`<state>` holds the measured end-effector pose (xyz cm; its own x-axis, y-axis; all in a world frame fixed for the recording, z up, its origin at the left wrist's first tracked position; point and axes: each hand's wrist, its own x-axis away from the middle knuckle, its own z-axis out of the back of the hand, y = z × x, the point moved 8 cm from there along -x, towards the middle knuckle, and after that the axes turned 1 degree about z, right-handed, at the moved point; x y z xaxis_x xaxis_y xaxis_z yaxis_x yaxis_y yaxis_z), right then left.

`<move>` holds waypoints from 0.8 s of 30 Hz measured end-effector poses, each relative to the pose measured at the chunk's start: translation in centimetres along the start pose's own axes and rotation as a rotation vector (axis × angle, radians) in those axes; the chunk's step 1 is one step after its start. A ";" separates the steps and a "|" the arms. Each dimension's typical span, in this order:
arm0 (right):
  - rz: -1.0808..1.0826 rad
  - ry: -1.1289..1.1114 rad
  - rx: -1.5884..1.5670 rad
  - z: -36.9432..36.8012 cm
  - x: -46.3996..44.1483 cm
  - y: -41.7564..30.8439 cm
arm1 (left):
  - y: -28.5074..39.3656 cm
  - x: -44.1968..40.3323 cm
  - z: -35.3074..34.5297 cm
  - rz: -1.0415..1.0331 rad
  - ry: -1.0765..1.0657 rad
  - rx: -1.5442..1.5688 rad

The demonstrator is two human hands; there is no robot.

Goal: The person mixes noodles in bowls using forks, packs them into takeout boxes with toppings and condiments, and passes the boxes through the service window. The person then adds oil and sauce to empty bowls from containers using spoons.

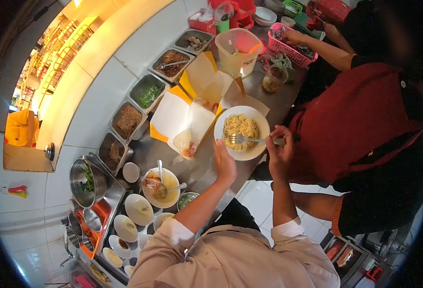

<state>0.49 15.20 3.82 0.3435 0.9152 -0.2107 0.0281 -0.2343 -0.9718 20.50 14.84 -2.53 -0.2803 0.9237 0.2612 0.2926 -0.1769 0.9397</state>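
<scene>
While a round white plate (265, 126) is held, pale yellow noodles (240, 126) are met by a silver metal fork (256, 140)

Near an open white-and-yellow cardboard box (169, 114) on the grey steel tabletop (199, 169), the plate is gripped at its rim by the partly curled left hand (225, 163). The fork's handle is pinched in the nearly closed right hand (279, 148), its tines resting on the noodles. Fork work on the noodles is judged to be in hand (mixing and lifting cannot be told apart). For the next move, a level plate and a steady fork would be called for.

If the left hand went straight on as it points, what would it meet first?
The white plate, which the left hand already touches at the rim; beyond it, perhaps the open box, though depth is unclear.
</scene>
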 end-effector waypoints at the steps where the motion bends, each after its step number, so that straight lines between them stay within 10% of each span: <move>1: -0.007 0.041 0.173 0.6 -0.7 0.2 | -0.3 -0.3 -0.6 0.001 0.000 -0.002; 15: -0.291 -0.037 0.873 1.6 -6.1 3.5 | 1.1 -4.7 -7.0 -0.385 0.221 -0.569; 24: -0.053 -0.007 1.006 1.9 -7.6 2.3 | 2.2 -4.8 -8.1 -0.461 0.227 -0.684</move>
<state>-3.90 8.31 3.01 0.3591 0.9191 -0.1622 -0.7638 0.1895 -0.6170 15.09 7.23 0.10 -0.4333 0.8762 -0.2109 -0.4914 -0.0336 0.8703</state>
